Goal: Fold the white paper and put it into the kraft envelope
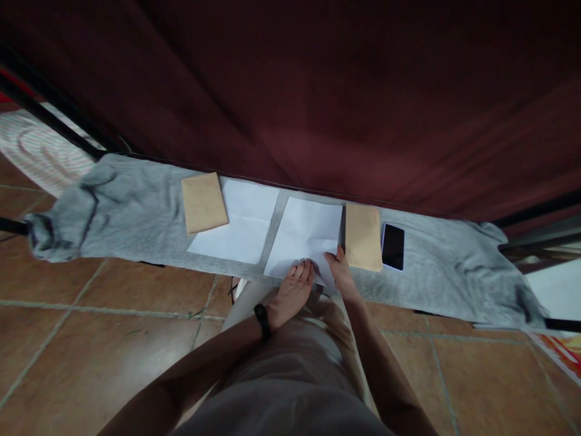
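A creased white sheet of paper [305,236] lies on a grey cloth [136,212]. My left hand [293,293] presses flat on the sheet's near edge, fingers stretched out, a black band on the wrist. My right hand [340,272] pinches the sheet's near right corner, thumb on top. A second white sheet [240,224] lies to the left, apart from both hands.
A tan envelope [203,202] overlaps the left sheet; another tan envelope [363,237] lies right of my right hand. A black phone [393,246] sits further right. Dark red fabric [318,91] hangs behind. Brown floor tiles [91,339] lie below.
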